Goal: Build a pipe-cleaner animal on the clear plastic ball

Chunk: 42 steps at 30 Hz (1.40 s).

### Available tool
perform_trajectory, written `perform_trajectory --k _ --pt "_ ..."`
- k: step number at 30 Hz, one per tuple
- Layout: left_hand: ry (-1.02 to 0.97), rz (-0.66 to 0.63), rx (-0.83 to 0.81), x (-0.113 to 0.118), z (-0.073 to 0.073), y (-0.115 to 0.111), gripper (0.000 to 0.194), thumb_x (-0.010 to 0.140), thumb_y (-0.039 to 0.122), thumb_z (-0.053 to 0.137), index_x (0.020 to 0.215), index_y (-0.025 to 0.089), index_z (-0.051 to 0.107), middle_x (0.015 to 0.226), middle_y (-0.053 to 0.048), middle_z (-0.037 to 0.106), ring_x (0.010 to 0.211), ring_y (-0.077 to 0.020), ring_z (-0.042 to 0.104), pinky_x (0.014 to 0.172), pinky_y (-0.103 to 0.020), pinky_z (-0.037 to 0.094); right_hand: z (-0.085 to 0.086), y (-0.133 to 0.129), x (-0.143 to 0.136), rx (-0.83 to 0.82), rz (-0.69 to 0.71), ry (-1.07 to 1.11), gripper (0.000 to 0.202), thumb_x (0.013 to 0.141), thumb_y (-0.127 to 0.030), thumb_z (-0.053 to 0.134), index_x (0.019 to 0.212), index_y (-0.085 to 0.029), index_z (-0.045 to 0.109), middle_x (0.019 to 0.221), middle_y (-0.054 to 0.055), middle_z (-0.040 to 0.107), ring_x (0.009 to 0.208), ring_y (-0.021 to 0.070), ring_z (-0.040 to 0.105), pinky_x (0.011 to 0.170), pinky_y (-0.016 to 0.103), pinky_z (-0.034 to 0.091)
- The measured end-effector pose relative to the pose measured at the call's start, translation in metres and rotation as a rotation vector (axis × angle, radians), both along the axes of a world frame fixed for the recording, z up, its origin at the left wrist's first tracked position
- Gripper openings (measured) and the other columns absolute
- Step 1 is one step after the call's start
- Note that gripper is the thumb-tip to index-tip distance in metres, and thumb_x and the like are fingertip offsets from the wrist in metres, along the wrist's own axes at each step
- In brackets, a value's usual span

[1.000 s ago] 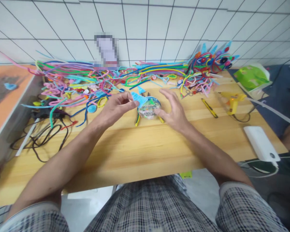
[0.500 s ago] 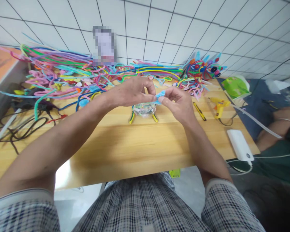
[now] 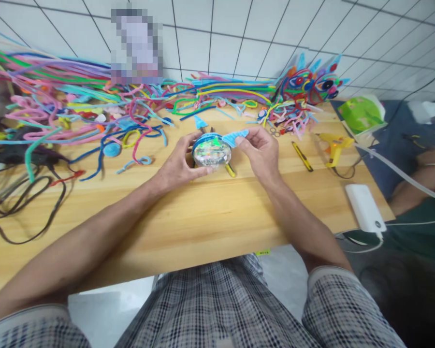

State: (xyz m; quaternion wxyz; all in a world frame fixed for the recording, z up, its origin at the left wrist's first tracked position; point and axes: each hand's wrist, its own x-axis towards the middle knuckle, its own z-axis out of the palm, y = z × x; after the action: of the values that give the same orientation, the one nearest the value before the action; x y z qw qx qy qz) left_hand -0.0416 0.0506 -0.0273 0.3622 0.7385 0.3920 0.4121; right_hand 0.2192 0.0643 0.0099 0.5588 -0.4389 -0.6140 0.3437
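The left hand (image 3: 177,162) is curved around the left side of the clear disc (image 3: 212,153), thumb along its near rim and fingers toward the far rim, while the right hand (image 3: 264,151) has a fuzzy blue triangle (image 3: 235,138) pinched between thumb and fingertips. The disc sits in front of the person at the middle of the table (image 3: 203,217); the triangle is at its two o'clock, though whether the two touch I cannot tell. The disc looks like thin, light plastic, probably fairly stiff but slick and liable to dent, so the rim seems the safest hold, with little squeeze. The triangle looks soft and nearly weightless; a light pinch at its broad end should spare its shape. Both forearms slant inward from the near edge, left from about eight o'clock, right from about four, the right wrist bent inward. Under the disc lie pliers (image 3: 231,170), a yellow handle showing at five o'clock; a second blue triangle (image 3: 200,122) lies near eleven. Farther out, a utility knife (image 3: 302,156) and a yellow glue gun (image 3: 335,147) lie toward three o'clock, a white power bank (image 3: 364,208) toward four, and a heap of pipe cleaners (image 3: 43,108) toward ten.
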Motion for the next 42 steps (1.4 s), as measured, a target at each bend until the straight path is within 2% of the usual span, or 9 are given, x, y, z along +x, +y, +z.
perform_trajectory --k 7,15,17,21,23,26,33,39,42 --pt "-0.081 -0.033 -0.009 0.003 -0.006 -0.001 0.096 0.078 0.057 0.097 0.156 0.028 0.049 0.162 -0.017 0.058 0.148 -0.0370 0.062 0.126 -0.059 0.053 -0.004 0.001 0.000 0.012 -0.003 -0.043 0.036 0.091 -0.059 0.084 0.091 -0.027 0.069 0.085 -0.003 0.066 0.080 0.0158 0.064 0.080 0.033 0.059" --pt "-0.140 -0.103 -0.031 0.004 -0.001 -0.001 0.095 0.082 0.057 0.095 0.157 0.026 0.047 0.161 -0.019 0.060 0.144 -0.0364 0.066 0.121 -0.058 0.059 -0.002 -0.001 0.001 0.044 0.026 -0.029 0.034 0.092 -0.059 0.085 0.096 -0.027 0.072 0.088 -0.003 0.068 0.085 0.0169 0.068 0.085 0.037 0.063" --pt "-0.117 -0.100 -0.004 0.003 -0.005 0.001 0.097 0.082 0.058 0.094 0.159 0.026 0.045 0.163 -0.020 0.058 0.147 -0.0386 0.063 0.123 -0.061 0.056 -0.002 -0.001 0.000 0.048 0.024 -0.019 0.034 0.092 -0.058 0.085 0.095 -0.027 0.071 0.088 -0.003 0.068 0.085 0.0168 0.068 0.085 0.038 0.063" --pt "-0.082 -0.058 0.129 0.005 -0.022 0.007 0.120 0.070 0.065 0.100 0.164 0.030 0.036 0.172 -0.020 0.046 0.160 -0.0459 0.049 0.132 -0.069 0.042 -0.001 -0.001 0.001 0.046 0.015 -0.001 0.034 0.092 -0.058 0.085 0.095 -0.027 0.071 0.089 -0.003 0.068 0.085 0.0165 0.067 0.086 0.038 0.063" --pt "-0.082 -0.049 0.168 0.008 -0.029 0.009 0.122 0.069 0.066 0.100 0.164 0.031 0.033 0.170 -0.020 0.046 0.160 -0.0452 0.049 0.133 -0.068 0.041 -0.001 0.000 0.002 0.043 0.011 0.000 0.034 0.091 -0.058 0.085 0.094 -0.027 0.070 0.088 -0.003 0.066 0.084 0.0162 0.066 0.087 0.037 0.063" --pt "-0.064 -0.022 0.174 0.011 -0.027 0.010 0.115 0.073 0.063 0.099 0.161 0.028 0.033 0.164 -0.021 0.051 0.156 -0.0410 0.055 0.131 -0.062 0.045 0.000 0.000 0.003 0.041 0.002 0.000 0.036 0.091 -0.059 0.085 0.092 -0.027 0.068 0.085 -0.004 0.064 0.083 0.0159 0.065 0.086 0.036 0.061" --pt "-0.002 0.016 0.121 0.010 0.001 0.005 0.103 0.071 0.060 0.099 0.149 0.022 0.044 0.153 -0.019 0.060 0.146 -0.0382 0.063 0.124 -0.055 0.054 0.004 -0.001 0.003 0.048 -0.035 -0.003 0.043 0.089 -0.064 0.085 0.085 -0.026 0.064 0.082 -0.004 0.060 0.081 0.0150 0.062 0.082 0.034 0.059" --pt "-0.135 -0.004 0.001 0.014 -0.017 0.002 0.102 0.070 0.061 0.101 0.145 0.028 0.041 0.143 -0.015 0.064 0.129 -0.0336 0.073 0.101 -0.049 0.067 0.004 0.001 0.007 0.059 -0.038 0.036 0.040 0.088 -0.061 0.086 0.089 -0.027 0.067 0.082 -0.005 0.061 0.082 0.0152 0.064 0.086 0.034 0.060" --pt "-0.166 -0.014 0.005 0.013 -0.023 0.004 0.107 0.069 0.062 0.101 0.151 0.029 0.040 0.148 -0.016 0.061 0.137 -0.0361 0.069 0.109 -0.054 0.064 0.001 0.002 0.008 0.053 -0.033 0.030 0.039 0.089 -0.060 0.086 0.088 -0.027 0.066 0.083 -0.004 0.063 0.083 0.0160 0.065 0.086 0.035 0.060"
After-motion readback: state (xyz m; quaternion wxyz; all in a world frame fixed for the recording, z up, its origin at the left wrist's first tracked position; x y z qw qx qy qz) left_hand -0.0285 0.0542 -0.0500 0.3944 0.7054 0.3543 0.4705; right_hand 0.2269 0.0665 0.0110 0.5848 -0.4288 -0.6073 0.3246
